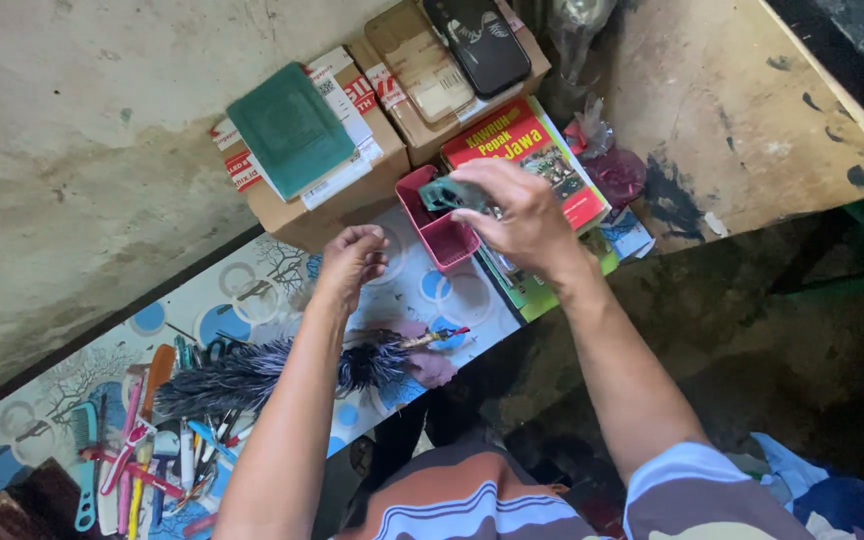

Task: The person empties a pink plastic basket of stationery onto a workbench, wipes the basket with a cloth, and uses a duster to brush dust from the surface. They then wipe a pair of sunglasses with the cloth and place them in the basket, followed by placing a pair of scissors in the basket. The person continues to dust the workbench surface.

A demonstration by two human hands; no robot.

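Observation:
My right hand holds a small dark teal clip-like object just above a small pink plastic basket. The basket stands on a patterned table cover, beside a red and green book. My left hand hovers a little left of the basket, fingers curled loosely and holding nothing that I can see. A dark feather duster with a red-tipped handle lies across the cover under my left forearm.
Two cardboard boxes sit against the wall; a green book lies on one, and a clear case and a dark phone on the other. Combs, pens and scissors are heaped at the left. A paint-stained wooden board is at the right.

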